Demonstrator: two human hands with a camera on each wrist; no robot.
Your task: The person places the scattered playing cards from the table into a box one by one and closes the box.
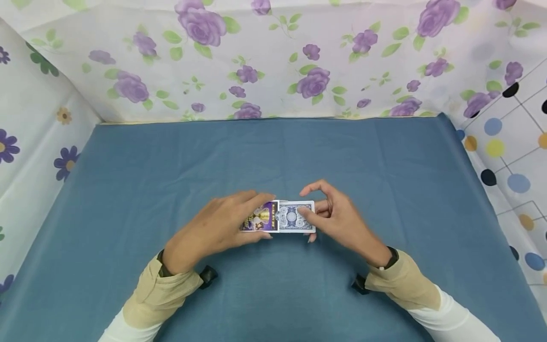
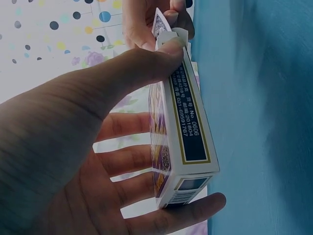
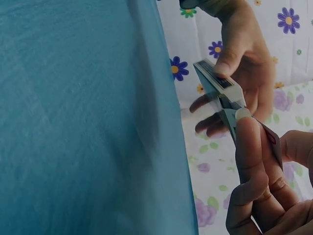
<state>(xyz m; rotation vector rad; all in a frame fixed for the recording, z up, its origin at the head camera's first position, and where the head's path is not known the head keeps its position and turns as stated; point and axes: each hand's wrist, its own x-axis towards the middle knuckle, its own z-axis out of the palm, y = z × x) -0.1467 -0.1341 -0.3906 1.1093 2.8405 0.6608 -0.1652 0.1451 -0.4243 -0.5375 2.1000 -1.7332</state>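
Observation:
My left hand [image 1: 222, 219] grips a purple and white playing card box [image 1: 264, 217], thumb along one narrow side and fingers along the other. In the left wrist view the box [image 2: 190, 112] shows a dark printed side panel and a barcode on its end. Out of the box's right end stick blue-backed playing cards [image 1: 295, 217]. My right hand [image 1: 337, 216] pinches these cards, with the thumb on their patterned back and fingers underneath. In the right wrist view a card [image 3: 272, 139] stands between the right thumb and fingers, beside the box's open end.
A blue cloth [image 1: 273, 294] covers the table under both hands. Behind it hangs a white sheet with purple roses [image 1: 314, 83]. Patterned sheets also line the left [image 1: 38, 142] and right [image 1: 519, 156] sides. Both wrists carry dark straps with small black pieces.

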